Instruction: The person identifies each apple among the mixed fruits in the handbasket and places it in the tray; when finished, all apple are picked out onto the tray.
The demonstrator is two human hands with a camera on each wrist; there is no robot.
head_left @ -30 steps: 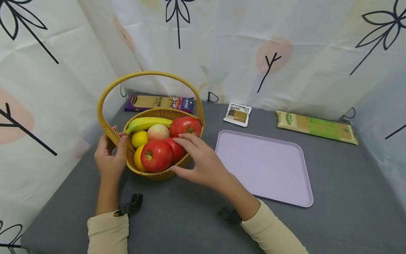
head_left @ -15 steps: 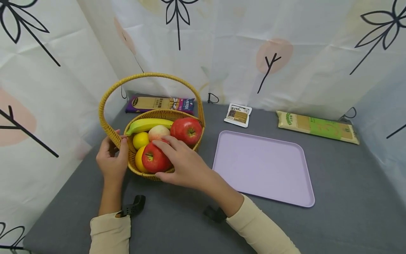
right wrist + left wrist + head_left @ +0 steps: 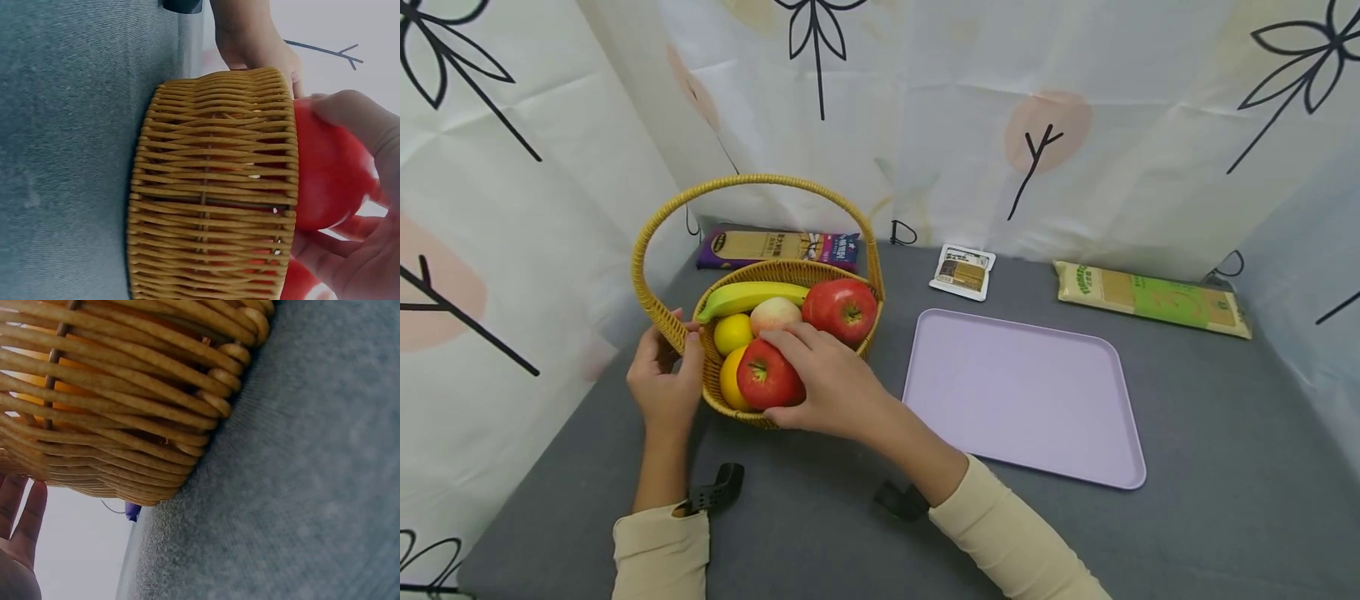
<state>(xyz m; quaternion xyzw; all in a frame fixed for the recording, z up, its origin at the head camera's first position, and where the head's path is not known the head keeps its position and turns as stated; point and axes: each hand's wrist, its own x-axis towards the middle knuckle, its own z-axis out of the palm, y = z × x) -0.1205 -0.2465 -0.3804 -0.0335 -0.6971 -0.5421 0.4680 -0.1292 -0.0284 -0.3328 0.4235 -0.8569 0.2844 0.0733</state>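
A yellow wicker basket (image 3: 790, 268) with a tall arched handle holds fruit. My left hand (image 3: 666, 379) grips the base of the handle at the basket's left side, thumb in front. My right hand (image 3: 831, 387) has its thumb and fingers curled round the front red apple (image 3: 767, 375), which sits at the basket's front rim. In the right wrist view the same apple (image 3: 328, 169) bulges above the rim between thumb and fingers. Around it lie a banana (image 3: 752, 296), a peach (image 3: 775, 313), a lemon (image 3: 732, 333), an orange fruit (image 3: 732, 379) and another red apple (image 3: 842, 308).
A lilac tray (image 3: 1022, 392) lies right of the basket. Behind it are a small white packet (image 3: 964, 272) and a long green-and-beige packet (image 3: 1153, 300). A purple packet (image 3: 778, 246) lies behind the basket. Patterned white cloth (image 3: 947, 125) walls the grey table (image 3: 797, 517).
My right hand has moved left from the basket's right side and closed round the front apple. My left hand keeps its grip at the handle's base.
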